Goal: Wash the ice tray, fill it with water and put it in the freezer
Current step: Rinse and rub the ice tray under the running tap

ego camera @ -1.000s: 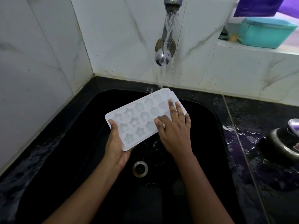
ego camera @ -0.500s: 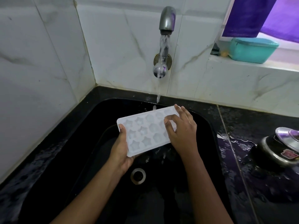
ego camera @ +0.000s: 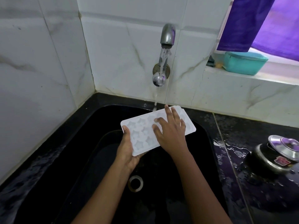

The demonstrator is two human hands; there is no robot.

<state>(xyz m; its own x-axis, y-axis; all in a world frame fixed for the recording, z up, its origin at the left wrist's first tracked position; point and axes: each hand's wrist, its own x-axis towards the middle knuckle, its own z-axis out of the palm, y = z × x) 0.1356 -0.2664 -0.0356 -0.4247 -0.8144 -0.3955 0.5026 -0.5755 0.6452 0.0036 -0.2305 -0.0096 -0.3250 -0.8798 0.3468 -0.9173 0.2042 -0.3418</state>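
A white ice tray [ego camera: 140, 131] with star-shaped cups is held tilted over the black sink [ego camera: 100, 120]. My left hand [ego camera: 127, 149] grips its near left corner, thumb on top. My right hand [ego camera: 171, 131] lies flat on the tray's right half with fingers spread, covering several cups. Water runs from the wall tap [ego camera: 167, 36] and lands at the tray's far edge.
The sink drain [ego camera: 135, 183] sits below the tray. A black pot with a steel lid [ego camera: 279, 152] stands on the wet counter at the right. A teal box [ego camera: 244, 63] rests on the window ledge under a purple cloth [ego camera: 249, 21].
The view has tilted up, so the tap shows higher. My right hand slid across the tray's cups and its fingers have spread. The left hand keeps its grip.
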